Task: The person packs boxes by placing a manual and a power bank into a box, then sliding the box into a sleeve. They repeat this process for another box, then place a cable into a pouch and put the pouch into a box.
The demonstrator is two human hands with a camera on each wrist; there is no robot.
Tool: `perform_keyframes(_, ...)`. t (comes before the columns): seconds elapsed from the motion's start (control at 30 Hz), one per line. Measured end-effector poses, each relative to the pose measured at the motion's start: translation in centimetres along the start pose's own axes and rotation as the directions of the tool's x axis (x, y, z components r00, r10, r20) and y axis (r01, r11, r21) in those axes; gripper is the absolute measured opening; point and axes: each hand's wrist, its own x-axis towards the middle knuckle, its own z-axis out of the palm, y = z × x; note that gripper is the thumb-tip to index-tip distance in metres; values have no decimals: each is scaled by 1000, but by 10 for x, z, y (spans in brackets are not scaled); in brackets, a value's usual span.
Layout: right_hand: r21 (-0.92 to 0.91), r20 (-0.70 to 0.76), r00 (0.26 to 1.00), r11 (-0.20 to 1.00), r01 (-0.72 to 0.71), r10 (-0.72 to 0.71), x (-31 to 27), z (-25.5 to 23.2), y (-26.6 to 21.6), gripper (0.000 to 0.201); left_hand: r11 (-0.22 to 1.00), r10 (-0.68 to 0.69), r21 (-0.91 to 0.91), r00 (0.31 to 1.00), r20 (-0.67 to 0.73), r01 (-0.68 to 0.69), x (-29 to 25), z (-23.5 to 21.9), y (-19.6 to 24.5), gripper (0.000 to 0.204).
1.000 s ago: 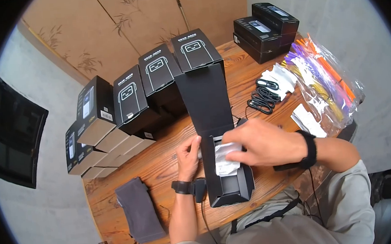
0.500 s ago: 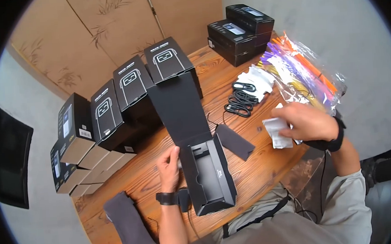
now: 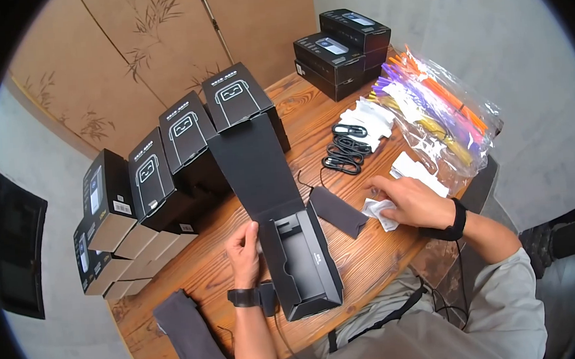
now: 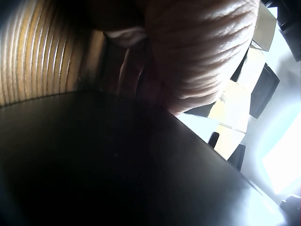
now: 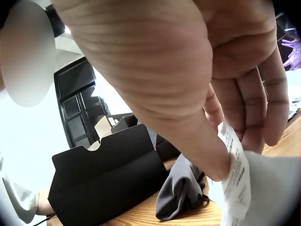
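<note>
An open black box (image 3: 306,261) with its lid flap (image 3: 257,168) raised stands near the table's front edge. My left hand (image 3: 243,252) holds its left wall, thumb at the rim; in the left wrist view the dark box side hides part of the fingers. Grey lining shows inside the box. To the right, my right hand (image 3: 412,203) pinches a white printed paper (image 3: 380,213) between thumb and fingers; small print shows on the paper (image 5: 237,181) in the right wrist view. A dark grey pouch (image 3: 338,212) lies between the box and this paper.
Black boxes (image 3: 187,133) stand stacked at the back left, more boxes (image 3: 342,59) at the back right. Coiled black cables (image 3: 345,150), white papers (image 3: 417,170) and a plastic bag of coloured sticks (image 3: 439,109) lie right. Another grey pouch (image 3: 190,336) lies front left.
My right hand has carried the white paper out of the box to the right, then back left beside the grey pouch. The left hand stays at the box. The head view has shifted.
</note>
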Motion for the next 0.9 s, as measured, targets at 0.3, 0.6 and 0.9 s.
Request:
perform_keyframes(0.3, 165, -66, 996, 985, -51, 63, -25, 12, 6, 68, 1000, 9, 13, 1000, 4, -9, 0, 0, 2, 22)
perform_keyframes(0.6, 271, -119, 974, 950, -155, 193, -32, 11, 7, 35, 1000, 15, 14, 1000, 0, -15, 0, 0, 1, 23)
perform_keyframes(0.9, 51, -178, 982, 997, -60, 68, -37, 24, 20, 13, 1000, 13, 15, 1000, 0, -13, 0, 0, -1, 23)
